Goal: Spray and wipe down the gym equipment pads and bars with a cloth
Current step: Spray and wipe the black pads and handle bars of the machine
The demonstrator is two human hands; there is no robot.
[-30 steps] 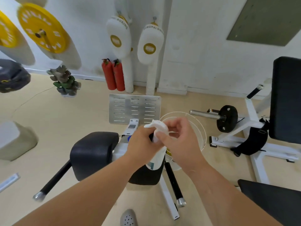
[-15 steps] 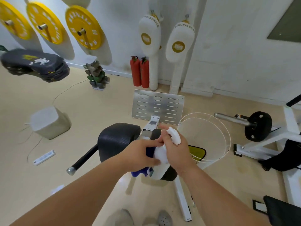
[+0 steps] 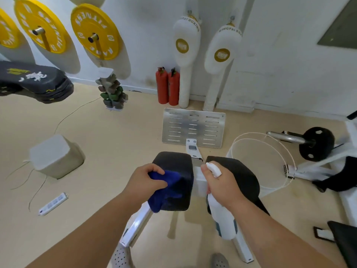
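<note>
Left hand (image 3: 144,182), fingers curled round a bunched blue cloth (image 3: 164,192), held it against the near left face of the left black pad (image 3: 176,164). Right hand (image 3: 222,187) gripped the neck of the white spray bottle (image 3: 224,219), nozzle pointing forward, in front of the right black pad (image 3: 244,176). A white frame post (image 3: 199,182) stood between the pads, with the slotted metal foot plate (image 3: 193,128) beyond them on the floor.
</note>
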